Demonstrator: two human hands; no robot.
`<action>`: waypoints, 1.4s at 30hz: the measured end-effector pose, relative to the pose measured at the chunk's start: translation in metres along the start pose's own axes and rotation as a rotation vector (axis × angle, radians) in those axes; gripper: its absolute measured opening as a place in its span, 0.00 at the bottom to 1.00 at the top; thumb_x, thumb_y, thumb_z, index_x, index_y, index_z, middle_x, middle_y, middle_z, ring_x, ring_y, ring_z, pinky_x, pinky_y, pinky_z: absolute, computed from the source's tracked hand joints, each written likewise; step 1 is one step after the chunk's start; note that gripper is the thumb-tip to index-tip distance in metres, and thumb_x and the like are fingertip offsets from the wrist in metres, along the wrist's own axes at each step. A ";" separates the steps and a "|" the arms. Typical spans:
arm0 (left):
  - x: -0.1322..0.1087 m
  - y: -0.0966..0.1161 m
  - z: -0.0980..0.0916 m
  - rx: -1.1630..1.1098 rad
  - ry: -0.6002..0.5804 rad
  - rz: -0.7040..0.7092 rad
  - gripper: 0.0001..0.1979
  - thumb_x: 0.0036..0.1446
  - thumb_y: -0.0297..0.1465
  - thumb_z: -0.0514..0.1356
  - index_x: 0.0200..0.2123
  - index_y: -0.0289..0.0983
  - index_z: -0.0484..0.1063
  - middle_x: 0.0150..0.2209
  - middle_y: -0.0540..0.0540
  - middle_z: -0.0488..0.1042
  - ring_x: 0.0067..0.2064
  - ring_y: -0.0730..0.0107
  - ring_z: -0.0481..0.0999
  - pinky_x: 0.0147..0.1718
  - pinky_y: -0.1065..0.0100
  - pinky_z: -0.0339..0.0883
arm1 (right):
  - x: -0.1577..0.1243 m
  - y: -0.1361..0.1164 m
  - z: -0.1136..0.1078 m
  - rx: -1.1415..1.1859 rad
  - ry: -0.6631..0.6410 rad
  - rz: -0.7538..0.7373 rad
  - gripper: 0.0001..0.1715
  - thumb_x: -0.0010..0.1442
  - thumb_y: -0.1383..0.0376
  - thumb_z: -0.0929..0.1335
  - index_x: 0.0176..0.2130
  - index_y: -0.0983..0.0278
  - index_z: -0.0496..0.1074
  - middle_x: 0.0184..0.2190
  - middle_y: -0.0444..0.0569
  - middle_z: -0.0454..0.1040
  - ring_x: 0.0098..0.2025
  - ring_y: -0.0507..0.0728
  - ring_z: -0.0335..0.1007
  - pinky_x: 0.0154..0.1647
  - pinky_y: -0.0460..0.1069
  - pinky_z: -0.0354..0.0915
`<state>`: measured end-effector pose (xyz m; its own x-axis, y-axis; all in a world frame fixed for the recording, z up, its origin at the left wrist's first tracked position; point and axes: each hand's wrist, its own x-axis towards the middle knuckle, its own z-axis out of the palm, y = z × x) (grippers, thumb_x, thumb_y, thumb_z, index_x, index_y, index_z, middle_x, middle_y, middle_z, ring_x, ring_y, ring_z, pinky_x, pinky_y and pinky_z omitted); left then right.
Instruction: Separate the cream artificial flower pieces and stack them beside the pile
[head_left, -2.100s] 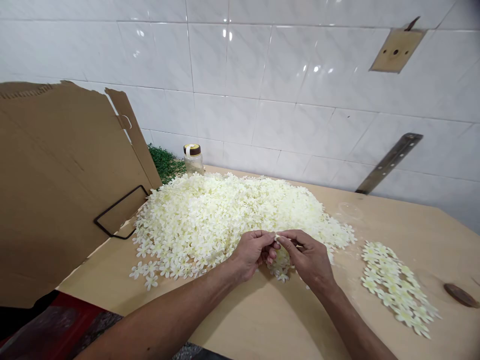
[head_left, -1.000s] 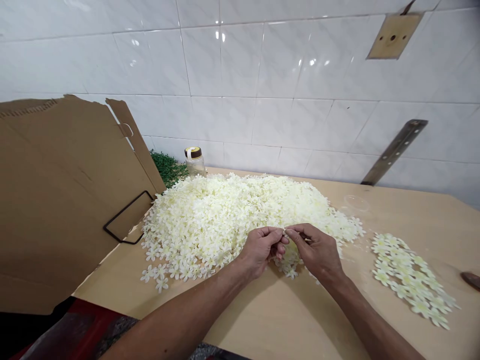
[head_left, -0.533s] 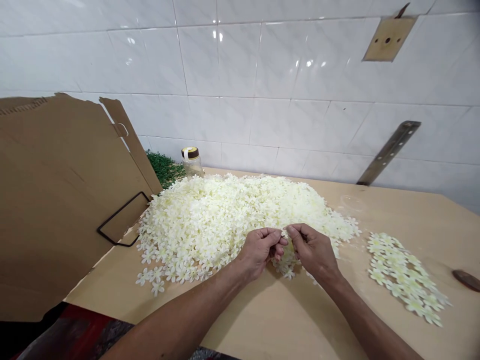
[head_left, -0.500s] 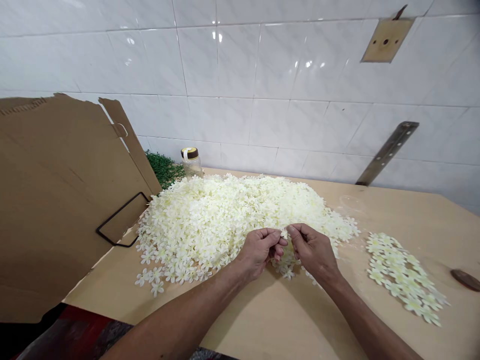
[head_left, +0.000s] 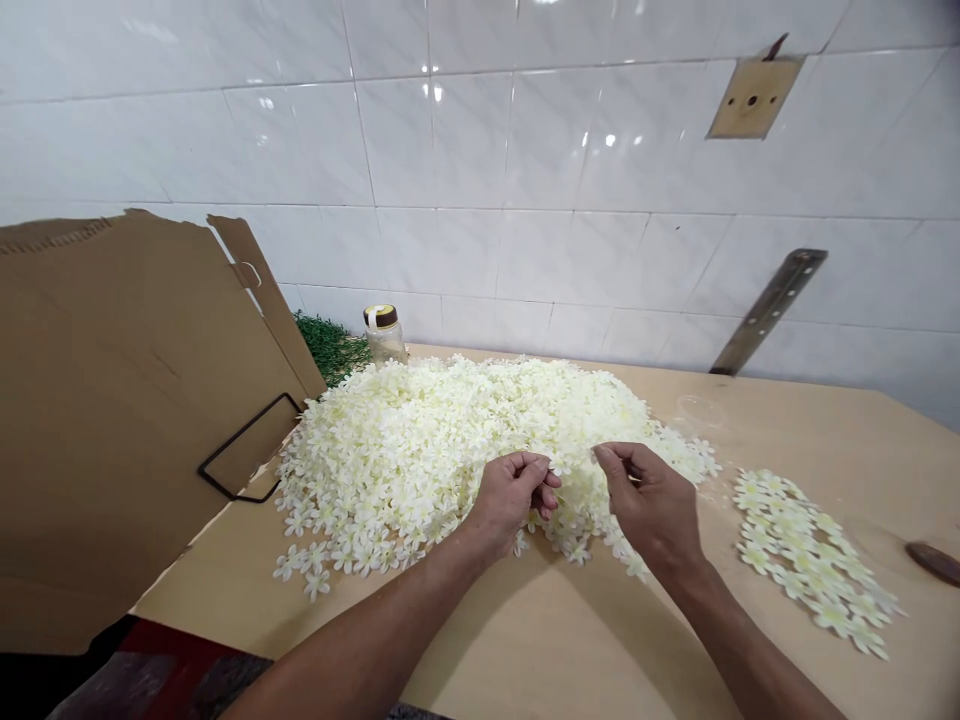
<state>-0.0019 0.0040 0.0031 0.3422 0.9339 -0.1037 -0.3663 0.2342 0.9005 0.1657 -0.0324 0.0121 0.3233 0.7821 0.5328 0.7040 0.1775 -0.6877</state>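
Note:
A large heap of small white-yellow artificial flowers [head_left: 420, 430] is spread over the table in front of me. My left hand [head_left: 517, 497] is closed in a pinch at the front of the heap, with a white flower at its thumb and fingertip that blends into the pile behind. To its right, apart from it, my right hand [head_left: 652, 500] has thumb and index finger pinched together. Anything between those fingertips is too small to make out. Farther right lies a flat patch of the same flowers joined together, a flower sheet [head_left: 814, 560].
A cardboard box [head_left: 135, 420] with a black wire frame [head_left: 217, 445] stands at left. Behind the heap are green artificial foliage [head_left: 330, 345] and a lidded jar [head_left: 385, 338]. A metal bracket [head_left: 769, 312] rises by the tiled wall; a brown oval object [head_left: 934, 562] lies far right.
My hands have drawn apart from around one small flower. The right hand has moved to the right, and the left slightly to the left. The camera view has tilted up slightly.

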 end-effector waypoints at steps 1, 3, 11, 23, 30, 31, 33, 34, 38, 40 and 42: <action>0.001 0.001 -0.001 0.013 0.012 0.008 0.18 0.50 0.42 0.67 0.27 0.31 0.73 0.25 0.45 0.74 0.20 0.77 0.68 0.19 0.73 0.62 | 0.001 0.000 -0.001 -0.030 0.032 -0.050 0.18 0.64 0.52 0.66 0.36 0.63 0.76 0.26 0.47 0.76 0.24 0.53 0.69 0.28 0.48 0.67; 0.002 0.002 -0.002 0.034 0.030 0.017 0.17 0.51 0.41 0.67 0.27 0.32 0.72 0.25 0.46 0.73 0.21 0.76 0.68 0.19 0.72 0.63 | 0.004 -0.003 -0.003 -0.055 0.058 -0.158 0.15 0.65 0.55 0.66 0.36 0.62 0.76 0.31 0.49 0.78 0.29 0.54 0.72 0.32 0.48 0.68; 0.001 0.007 -0.002 0.131 0.042 0.019 0.15 0.55 0.40 0.63 0.27 0.33 0.72 0.20 0.48 0.71 0.19 0.76 0.67 0.20 0.72 0.64 | 0.006 -0.011 0.007 -0.029 -0.140 -0.333 0.13 0.67 0.59 0.65 0.46 0.61 0.76 0.45 0.52 0.77 0.25 0.51 0.69 0.27 0.48 0.68; 0.004 0.005 -0.004 0.131 0.048 0.018 0.14 0.56 0.38 0.62 0.27 0.32 0.72 0.21 0.47 0.72 0.19 0.75 0.67 0.19 0.73 0.64 | 0.030 -0.015 0.015 -0.014 -0.376 -0.290 0.08 0.61 0.59 0.71 0.31 0.59 0.78 0.31 0.45 0.79 0.26 0.52 0.70 0.28 0.48 0.65; 0.005 0.010 -0.004 0.120 0.033 0.030 0.15 0.54 0.40 0.63 0.28 0.32 0.73 0.19 0.49 0.71 0.18 0.76 0.66 0.19 0.73 0.62 | 0.027 -0.015 0.021 0.061 -0.364 -0.140 0.13 0.62 0.57 0.68 0.30 0.60 0.77 0.29 0.45 0.78 0.29 0.55 0.72 0.30 0.48 0.64; 0.005 0.009 -0.004 0.122 0.032 0.028 0.15 0.54 0.40 0.64 0.28 0.32 0.73 0.19 0.49 0.70 0.18 0.77 0.66 0.19 0.73 0.62 | 0.025 -0.014 0.021 0.064 -0.361 -0.112 0.14 0.62 0.57 0.67 0.30 0.60 0.77 0.28 0.45 0.78 0.29 0.55 0.72 0.30 0.48 0.64; 0.004 0.007 -0.002 0.118 0.034 0.026 0.16 0.54 0.41 0.64 0.28 0.32 0.73 0.19 0.48 0.71 0.18 0.76 0.66 0.19 0.73 0.62 | 0.023 -0.011 0.021 0.069 -0.355 -0.070 0.15 0.63 0.55 0.67 0.30 0.60 0.77 0.28 0.45 0.78 0.30 0.56 0.72 0.30 0.49 0.64; 0.004 0.006 -0.002 0.107 0.038 0.025 0.16 0.53 0.41 0.65 0.28 0.32 0.73 0.20 0.48 0.71 0.18 0.76 0.66 0.18 0.73 0.62 | 0.022 -0.010 0.021 0.071 -0.351 -0.058 0.16 0.63 0.55 0.66 0.30 0.60 0.76 0.28 0.45 0.78 0.29 0.56 0.72 0.30 0.48 0.63; 0.003 0.005 -0.001 0.066 0.055 0.018 0.17 0.53 0.42 0.66 0.29 0.32 0.73 0.22 0.47 0.73 0.18 0.77 0.66 0.18 0.73 0.63 | 0.021 -0.009 0.021 0.063 -0.325 -0.080 0.17 0.65 0.55 0.65 0.31 0.61 0.75 0.27 0.45 0.77 0.28 0.54 0.71 0.30 0.48 0.62; 0.002 0.006 -0.001 0.059 0.060 0.014 0.16 0.53 0.41 0.66 0.29 0.31 0.74 0.23 0.47 0.73 0.19 0.77 0.66 0.19 0.73 0.63 | 0.020 -0.009 0.022 0.048 -0.313 -0.131 0.17 0.66 0.56 0.65 0.30 0.61 0.75 0.27 0.45 0.76 0.28 0.54 0.70 0.30 0.47 0.62; 0.002 0.007 -0.001 0.053 0.062 0.011 0.16 0.52 0.41 0.66 0.29 0.31 0.74 0.23 0.46 0.73 0.19 0.77 0.66 0.19 0.73 0.63 | 0.018 -0.008 0.023 0.039 -0.309 -0.186 0.17 0.67 0.58 0.64 0.30 0.62 0.74 0.27 0.45 0.75 0.29 0.54 0.70 0.31 0.47 0.62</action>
<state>-0.0045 0.0075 0.0086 0.2838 0.9515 -0.1183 -0.3224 0.2109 0.9228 0.1514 -0.0059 0.0164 -0.0189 0.8768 0.4806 0.7061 0.3520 -0.6144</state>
